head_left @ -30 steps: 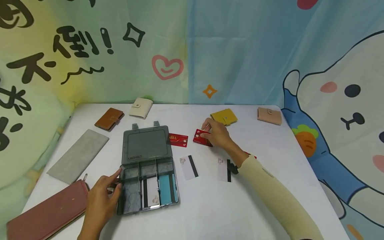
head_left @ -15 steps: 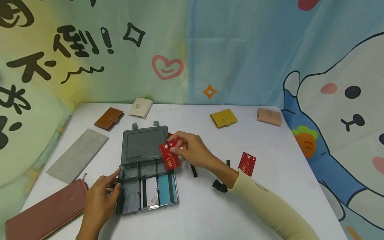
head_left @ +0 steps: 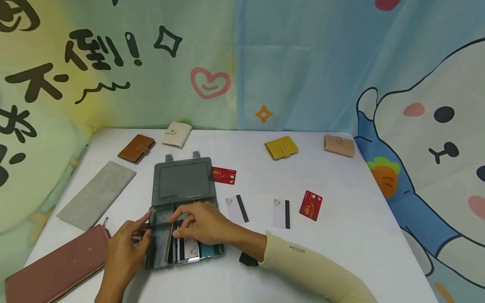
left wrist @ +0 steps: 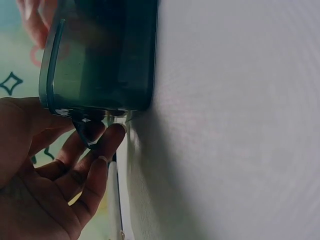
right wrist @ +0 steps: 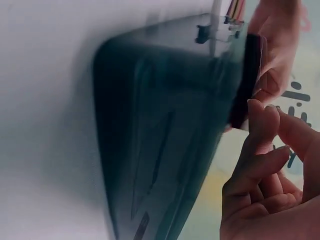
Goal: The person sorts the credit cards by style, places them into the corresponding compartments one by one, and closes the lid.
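Observation:
A grey translucent divided box lies with its lid folded back. My left hand grips its left side; in the left wrist view, the fingers curl at the box's corner. Over the box, my right hand pinches a card, seen nearly edge-on and reaching into the left compartment. In the right wrist view the card looks dark, right at the fingertips. A white card with a black stripe and a blue card lie in the other front compartments.
Right of the box lie red cards and white striped cards. Brown, cream, yellow and tan wallets line the back. A grey sleeve and maroon zip wallet lie left.
My right hand took a red card from the table, carried it left across the box and lowered it, turned on edge, into the left compartment. My left hand stays at the box's side.

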`<state>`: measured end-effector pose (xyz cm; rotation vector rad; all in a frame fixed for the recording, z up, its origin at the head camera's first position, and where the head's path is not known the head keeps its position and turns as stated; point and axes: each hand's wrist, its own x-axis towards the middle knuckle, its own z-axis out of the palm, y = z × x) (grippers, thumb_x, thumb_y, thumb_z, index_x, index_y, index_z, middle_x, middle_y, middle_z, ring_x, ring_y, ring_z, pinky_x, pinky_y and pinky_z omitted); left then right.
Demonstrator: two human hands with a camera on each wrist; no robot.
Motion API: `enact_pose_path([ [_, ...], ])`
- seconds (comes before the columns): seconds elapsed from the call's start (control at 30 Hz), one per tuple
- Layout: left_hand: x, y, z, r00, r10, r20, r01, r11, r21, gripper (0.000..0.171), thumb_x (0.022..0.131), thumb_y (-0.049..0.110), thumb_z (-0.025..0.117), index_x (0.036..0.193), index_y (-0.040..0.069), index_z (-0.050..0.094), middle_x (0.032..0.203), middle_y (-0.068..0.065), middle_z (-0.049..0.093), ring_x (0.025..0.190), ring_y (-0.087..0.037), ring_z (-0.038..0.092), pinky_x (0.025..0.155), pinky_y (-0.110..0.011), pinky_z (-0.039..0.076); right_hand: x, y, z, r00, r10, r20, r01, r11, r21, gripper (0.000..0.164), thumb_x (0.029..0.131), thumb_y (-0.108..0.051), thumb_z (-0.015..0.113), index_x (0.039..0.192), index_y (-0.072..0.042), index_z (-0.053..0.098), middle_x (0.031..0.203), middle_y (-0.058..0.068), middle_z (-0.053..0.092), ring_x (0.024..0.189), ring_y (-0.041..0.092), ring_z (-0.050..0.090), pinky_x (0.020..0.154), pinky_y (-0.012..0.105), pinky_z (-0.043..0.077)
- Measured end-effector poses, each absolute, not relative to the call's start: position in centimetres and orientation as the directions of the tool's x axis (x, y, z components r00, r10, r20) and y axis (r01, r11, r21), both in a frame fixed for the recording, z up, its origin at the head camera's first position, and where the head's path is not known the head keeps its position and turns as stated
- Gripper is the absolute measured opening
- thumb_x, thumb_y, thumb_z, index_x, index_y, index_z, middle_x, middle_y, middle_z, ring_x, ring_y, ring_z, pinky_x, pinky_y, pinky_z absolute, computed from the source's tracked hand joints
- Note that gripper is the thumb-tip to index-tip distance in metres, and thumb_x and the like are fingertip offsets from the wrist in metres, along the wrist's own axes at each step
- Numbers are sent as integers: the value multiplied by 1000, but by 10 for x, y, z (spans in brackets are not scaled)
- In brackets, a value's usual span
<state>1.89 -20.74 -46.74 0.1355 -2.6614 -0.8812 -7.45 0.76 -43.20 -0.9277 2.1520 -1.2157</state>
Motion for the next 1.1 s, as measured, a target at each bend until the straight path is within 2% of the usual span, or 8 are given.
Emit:
enact_pose_path([
  [0.07, 19, -207, -467, -941, -193, 280, 13, 802, 597, 50, 82, -3, 73, 130, 11, 67, 89, -6, 68, 76, -23, 68, 62, -29, 59, -77, 8, -434, -642, -763, -73, -362, 386, -848, 28, 91, -30, 73, 117, -22, 69, 77, -20, 72, 65, -4, 63, 58, 17, 51],
  [0.13, 19, -207, -467, -940, -191, 283, 16, 803, 595, 50, 82, -3, 73, 130, 10, 68, 89, -7, 68, 76, -23, 68, 62, -30, 59, -82, 11, -436, -649, -759, -59, -366, 379, -850, 27, 91, -29, 74, 116, -19, 69, 77, -20, 71, 60, -1, 60, 57, 17, 51],
  [0.3, 19, -206, -466, -938, -194, 287, 12, 811, 586, 50, 81, -3, 74, 129, 9, 68, 87, -8, 66, 76, -23, 68, 61, -34, 60, -111, 27, -443, -738, -673, -50, -287, 381, -879, 25, 89, -27, 76, 111, -17, 70, 78, -14, 70, 53, 10, 50, 51, 22, 44],
  [0.47, 19, -205, -465, -942, -206, 264, -13, 810, 586, 50, 83, -2, 73, 131, 10, 66, 89, -10, 66, 78, -26, 68, 64, -41, 61, -154, 49, -452, -862, -506, -38, -238, 470, -850, 29, 86, -27, 79, 112, -16, 69, 85, -8, 71, 67, 14, 58, 59, 27, 47],
  [0.6, 19, -204, -465, -945, -213, 250, -25, 806, 591, 50, 84, -2, 72, 132, 10, 66, 90, -11, 66, 80, -28, 69, 67, -44, 61, -183, 63, -459, -926, -371, -63, -193, 613, -766, 38, 82, -26, 83, 115, -20, 67, 98, -2, 68, 88, 16, 60, 74, 32, 51],
  [0.77, 20, -204, -465, -944, -217, 249, -30, 807, 590, 50, 84, -2, 73, 132, 11, 66, 90, -11, 66, 80, -27, 69, 65, -42, 61, -204, 70, -467, -940, -309, -145, -150, 755, -638, 46, 79, -29, 85, 119, -21, 63, 110, 3, 60, 101, 19, 56, 86, 36, 50],
  [0.97, 20, -204, -465, -945, -219, 243, -39, 814, 580, 51, 84, -1, 73, 132, 11, 66, 90, -10, 66, 80, -26, 68, 65, -42, 61, -210, 66, -467, -930, -303, -210, -124, 794, -594, 50, 76, -32, 87, 117, -18, 62, 113, 5, 55, 102, 21, 54, 88, 38, 49],
  [1.1, 19, -204, -466, -944, -213, 253, -28, 813, 582, 51, 83, -2, 73, 132, 11, 66, 91, -10, 66, 80, -26, 68, 65, -42, 61, -213, 65, -467, -931, -291, -222, -123, 820, -558, 45, 76, -30, 87, 111, -17, 63, 111, 4, 54, 101, 20, 54, 87, 38, 48],
])
